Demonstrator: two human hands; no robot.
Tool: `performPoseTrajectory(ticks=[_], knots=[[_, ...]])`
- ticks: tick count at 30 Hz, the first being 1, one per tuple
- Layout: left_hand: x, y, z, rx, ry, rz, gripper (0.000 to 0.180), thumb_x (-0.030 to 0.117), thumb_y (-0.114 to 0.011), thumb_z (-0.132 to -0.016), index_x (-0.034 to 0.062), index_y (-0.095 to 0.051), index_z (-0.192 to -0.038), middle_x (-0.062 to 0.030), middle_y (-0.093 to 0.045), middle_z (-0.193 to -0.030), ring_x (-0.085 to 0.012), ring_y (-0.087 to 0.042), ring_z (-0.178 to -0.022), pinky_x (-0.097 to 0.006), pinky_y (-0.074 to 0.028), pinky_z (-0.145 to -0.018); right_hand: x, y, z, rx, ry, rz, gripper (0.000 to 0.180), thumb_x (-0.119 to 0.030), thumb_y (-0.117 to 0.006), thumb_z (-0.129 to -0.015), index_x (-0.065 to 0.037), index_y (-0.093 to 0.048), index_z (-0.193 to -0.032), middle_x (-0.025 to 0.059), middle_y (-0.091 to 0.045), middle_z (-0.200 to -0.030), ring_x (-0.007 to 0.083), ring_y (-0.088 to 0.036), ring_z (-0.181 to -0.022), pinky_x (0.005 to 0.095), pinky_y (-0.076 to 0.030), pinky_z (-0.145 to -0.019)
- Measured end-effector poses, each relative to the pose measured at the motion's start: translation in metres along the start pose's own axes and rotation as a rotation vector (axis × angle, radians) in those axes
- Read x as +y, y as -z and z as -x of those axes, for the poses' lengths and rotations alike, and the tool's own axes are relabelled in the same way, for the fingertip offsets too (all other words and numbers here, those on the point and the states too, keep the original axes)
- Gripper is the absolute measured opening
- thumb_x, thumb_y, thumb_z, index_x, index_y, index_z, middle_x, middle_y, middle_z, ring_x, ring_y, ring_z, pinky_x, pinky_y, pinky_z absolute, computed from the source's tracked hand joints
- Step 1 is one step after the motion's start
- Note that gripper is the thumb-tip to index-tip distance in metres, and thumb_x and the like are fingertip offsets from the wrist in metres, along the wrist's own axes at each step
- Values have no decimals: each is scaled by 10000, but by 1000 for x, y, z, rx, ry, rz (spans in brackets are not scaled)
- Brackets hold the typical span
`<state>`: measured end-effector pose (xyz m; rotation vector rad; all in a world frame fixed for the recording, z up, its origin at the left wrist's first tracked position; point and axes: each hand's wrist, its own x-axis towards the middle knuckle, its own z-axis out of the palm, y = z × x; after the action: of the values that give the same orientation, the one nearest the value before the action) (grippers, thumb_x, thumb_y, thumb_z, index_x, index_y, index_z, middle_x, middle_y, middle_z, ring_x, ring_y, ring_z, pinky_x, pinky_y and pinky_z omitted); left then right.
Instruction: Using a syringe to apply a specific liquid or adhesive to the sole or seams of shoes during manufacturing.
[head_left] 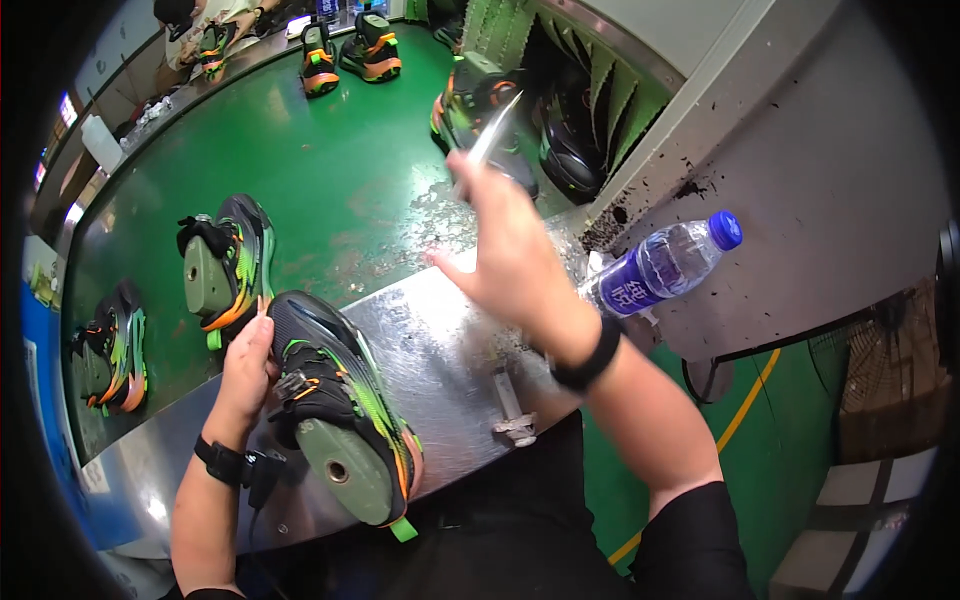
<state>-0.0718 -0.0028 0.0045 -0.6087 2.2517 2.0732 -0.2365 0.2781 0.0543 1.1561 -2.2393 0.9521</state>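
Note:
In front of me a black sneaker (330,370) with green and orange trim lies on the metal table edge, a grey-green shoe last (345,470) filling its opening. My left hand (245,375) is closed beside its toe; a thin pinkish tip shows above the thumb, too small to name. Raised over the table, my right hand (515,260) is blurred by motion. Its fingers hold a slender, pointed, whitish tool (495,128), while the thumb sticks out to the side. Just beyond my left hand lies another such sneaker (235,260) with its last.
More sneakers stand on the green tabletop (330,170): one far left (112,350), two at the back, one near a green fringed curtain (610,110). A blue-capped bottle (660,265) lies right of my wrist. A metal fixture (515,415) sits near the front edge. Another person works at the far end.

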Motion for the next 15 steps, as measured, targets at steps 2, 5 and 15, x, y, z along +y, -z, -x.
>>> performPoseTrajectory(ticks=[2,5,15], knots=[[3,5,-9,-78,60,-5,381,319,-462,-976,17,-526,-1199,-11,-617,-999,-20,-535,-762,-163,-394,-586,-37,27,38,-127,2,-139,724,-181,-732,-714,13,-382,-1318,200,-561,-1050,333,-561,-938,400,-461,-827],[-5,-18,-16,39,-139,176,349,274,-515,-959,4,-497,-1179,-36,-589,-1035,-73,-550,-880,-217,-451,-772,-56,73,94,-268,-103,-259,630,-213,-777,-704,28,-517,-1224,177,-611,-1047,286,-611,-852,337,-502,-743],[51,-38,50,-180,-160,586,609,158,-665,-756,-12,-385,-1269,-145,-579,-1120,-231,-614,-986,-356,-504,-881,-20,116,186,-421,-785,-647,476,-130,-730,-736,-4,-582,-1171,61,-660,-819,88,-578,-630,224,-474,-609]])
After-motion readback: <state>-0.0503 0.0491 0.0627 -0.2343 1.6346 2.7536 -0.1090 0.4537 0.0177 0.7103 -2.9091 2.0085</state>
